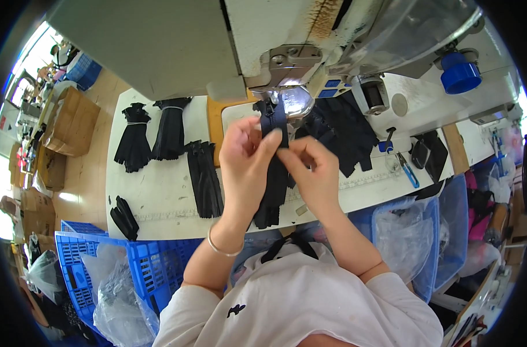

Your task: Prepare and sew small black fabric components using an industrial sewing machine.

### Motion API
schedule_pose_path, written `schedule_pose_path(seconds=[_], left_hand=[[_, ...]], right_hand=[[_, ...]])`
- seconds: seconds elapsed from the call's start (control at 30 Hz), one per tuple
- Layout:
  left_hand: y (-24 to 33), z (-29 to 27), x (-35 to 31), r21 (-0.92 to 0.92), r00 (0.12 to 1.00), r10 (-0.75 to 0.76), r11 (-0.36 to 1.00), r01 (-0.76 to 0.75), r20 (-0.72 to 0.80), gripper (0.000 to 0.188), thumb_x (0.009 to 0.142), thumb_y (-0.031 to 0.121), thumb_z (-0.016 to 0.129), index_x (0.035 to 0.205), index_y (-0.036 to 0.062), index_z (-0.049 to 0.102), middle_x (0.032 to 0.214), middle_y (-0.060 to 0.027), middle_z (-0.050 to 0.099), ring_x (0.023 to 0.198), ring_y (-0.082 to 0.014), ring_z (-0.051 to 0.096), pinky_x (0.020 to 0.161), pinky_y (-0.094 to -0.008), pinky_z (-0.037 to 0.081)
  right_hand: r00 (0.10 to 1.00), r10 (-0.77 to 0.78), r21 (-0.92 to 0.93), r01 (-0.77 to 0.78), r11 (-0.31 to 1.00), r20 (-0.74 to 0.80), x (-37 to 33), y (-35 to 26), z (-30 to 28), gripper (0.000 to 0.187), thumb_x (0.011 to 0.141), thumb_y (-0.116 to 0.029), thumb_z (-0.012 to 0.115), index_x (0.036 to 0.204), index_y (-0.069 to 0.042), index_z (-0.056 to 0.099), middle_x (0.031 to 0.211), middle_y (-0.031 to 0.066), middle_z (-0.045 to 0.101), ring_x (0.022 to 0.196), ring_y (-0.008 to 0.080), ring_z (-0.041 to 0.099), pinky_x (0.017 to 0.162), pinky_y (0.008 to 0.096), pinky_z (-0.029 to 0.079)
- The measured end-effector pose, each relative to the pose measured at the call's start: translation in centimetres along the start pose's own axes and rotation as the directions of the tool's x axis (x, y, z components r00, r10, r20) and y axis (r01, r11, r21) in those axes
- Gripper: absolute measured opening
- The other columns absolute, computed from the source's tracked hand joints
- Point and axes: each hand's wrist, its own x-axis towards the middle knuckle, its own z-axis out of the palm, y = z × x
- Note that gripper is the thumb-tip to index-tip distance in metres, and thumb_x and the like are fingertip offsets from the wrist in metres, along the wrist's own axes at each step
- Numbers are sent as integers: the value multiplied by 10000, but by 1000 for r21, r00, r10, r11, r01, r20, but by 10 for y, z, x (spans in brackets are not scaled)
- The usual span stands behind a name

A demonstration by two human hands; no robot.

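A dark navy zipper (274, 120) runs up from my fingers to the lit needle area of a sewing machine (289, 61). My left hand (246, 147) is closed on it, with the thumb pressed along its left side. From the right, my right hand (314, 165) pinches the tape's edge just below, thumb and forefinger together. Beneath my hands a stack of black zippers (268, 205) hangs toward the table's front edge. A larger spread of dark zippers (344, 130) lies right of the needle area.
Tied zipper bundles (133, 139) and a loose bunch (203, 179) lie on the white table (159, 196) at left. Blue-handled snips (408, 170) rest at right. A blue crate (153, 272) and a blue bin (436, 248) flank me. Cardboard boxes (72, 121) stand far left.
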Motion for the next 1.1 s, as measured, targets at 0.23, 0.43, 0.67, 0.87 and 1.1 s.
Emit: schedule_pose_path(seconds=[0.23, 0.43, 0.67, 0.87, 1.1], left_hand=[[4, -5, -11, -85, 986, -166, 982, 166, 12, 80, 847, 42, 687, 844, 13, 613, 734, 44, 573, 643, -5, 465, 569, -156, 359], [-2, -7, -11, -171, 965, -261, 950, 263, 31, 70, 858, 82, 685, 855, 43, 627, 744, 48, 596, 606, 7, 454, 540, -149, 330], [5, 0, -11, -329, 951, -307, 894, 304, 44, 74, 860, 103, 686, 845, 66, 624, 726, 64, 591, 569, 15, 436, 513, -148, 302], [2, -3, 8, -269, 968, -247, 931, 246, 31, 76, 844, 114, 693, 832, 73, 630, 720, 61, 586, 573, 4, 414, 528, -156, 286], [-1, 2, 38, -255, 981, -191, 948, 189, 15, 74, 817, 107, 687, 819, 60, 630, 700, 60, 547, 581, -20, 378, 544, -187, 282]], right_hand=[[977, 201, 17, -202, 979, 71, -23, 6, -11, 211, 836, -161, 705, 901, 35, 665, 684, 22, 621, 607, 53, 500, 547, 220, 400], [990, 115, -58, -110, 992, 80, -25, -4, -13, 197, 855, -149, 675, 901, 42, 657, 689, 54, 612, 595, 78, 502, 541, 239, 396], [995, 59, -8, -59, 998, 85, -27, -1, -12, 178, 860, -141, 666, 837, 34, 646, 660, 39, 583, 587, 70, 479, 529, 232, 371], [995, 43, 30, -45, 999, 86, -10, -12, -6, 181, 862, -135, 662, 816, 39, 644, 609, 8, 540, 572, 43, 445, 514, 225, 351], [996, -69, 4, 69, 998, 49, 24, -14, -3, 190, 863, -151, 663, 817, 33, 656, 541, -21, 487, 499, 23, 385, 450, 225, 290]])
